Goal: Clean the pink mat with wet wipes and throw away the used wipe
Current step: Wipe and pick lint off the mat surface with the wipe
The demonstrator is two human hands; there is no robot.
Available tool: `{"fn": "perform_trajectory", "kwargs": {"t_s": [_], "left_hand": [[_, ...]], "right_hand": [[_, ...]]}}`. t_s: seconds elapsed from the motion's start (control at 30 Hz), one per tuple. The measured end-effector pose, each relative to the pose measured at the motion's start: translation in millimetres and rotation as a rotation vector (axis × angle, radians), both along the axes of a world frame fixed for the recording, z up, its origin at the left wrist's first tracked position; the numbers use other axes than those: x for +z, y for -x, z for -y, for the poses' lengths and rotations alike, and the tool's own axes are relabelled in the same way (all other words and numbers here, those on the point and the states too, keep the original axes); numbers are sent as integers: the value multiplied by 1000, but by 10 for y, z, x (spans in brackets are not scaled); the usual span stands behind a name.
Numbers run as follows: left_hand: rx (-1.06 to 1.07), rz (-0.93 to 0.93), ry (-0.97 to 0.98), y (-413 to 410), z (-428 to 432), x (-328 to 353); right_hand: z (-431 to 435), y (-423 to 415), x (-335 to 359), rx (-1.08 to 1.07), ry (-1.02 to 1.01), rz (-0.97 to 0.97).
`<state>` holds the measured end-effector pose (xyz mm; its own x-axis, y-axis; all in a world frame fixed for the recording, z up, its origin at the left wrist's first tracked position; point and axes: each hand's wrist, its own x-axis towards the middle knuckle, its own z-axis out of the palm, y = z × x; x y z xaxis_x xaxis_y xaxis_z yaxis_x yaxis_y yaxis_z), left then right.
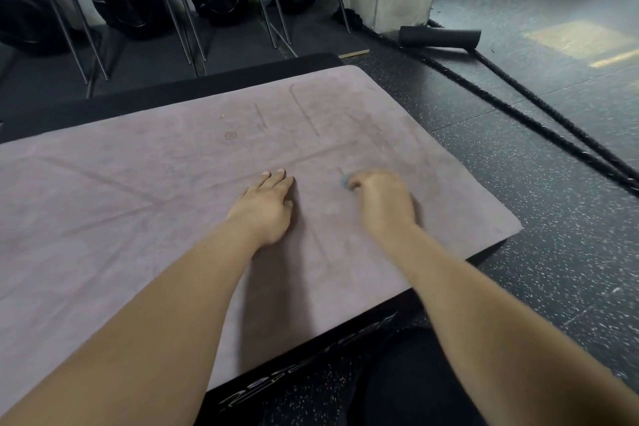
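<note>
Pink mat (145, 204) bears flat left hand (268, 207); curled right hand (378, 199) pinches bluish scrap (344, 182).

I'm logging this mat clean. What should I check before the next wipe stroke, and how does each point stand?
1. Pink mat lies flat on black mat: ok.
2. Left hand rests on pink mat, fingers straight: ok.
3. Right hand holds a wipe: cannot tell; its curled fingers pinch only a small bluish bit.
4. Wipe pack in view: not ok.
5. Bin in view: not ok.
</note>
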<state>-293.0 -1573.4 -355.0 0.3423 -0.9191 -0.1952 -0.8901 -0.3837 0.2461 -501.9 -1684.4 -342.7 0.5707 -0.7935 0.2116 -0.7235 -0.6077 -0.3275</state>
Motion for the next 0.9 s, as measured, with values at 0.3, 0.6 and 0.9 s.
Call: {"fn": "perform_trajectory", "kwargs": {"t_s": [0.3, 0.6, 0.9], "left_hand": [[-14, -1, -42, -28, 38, 3], [-9, 1, -45, 35, -4, 45], [3, 21, -36, 97, -60, 78]], "right_hand": [[-240, 153, -15, -152, -35, 122], [-807, 0, -205, 188, 53, 183], [-228, 465, -113, -182, 76, 116]]}}
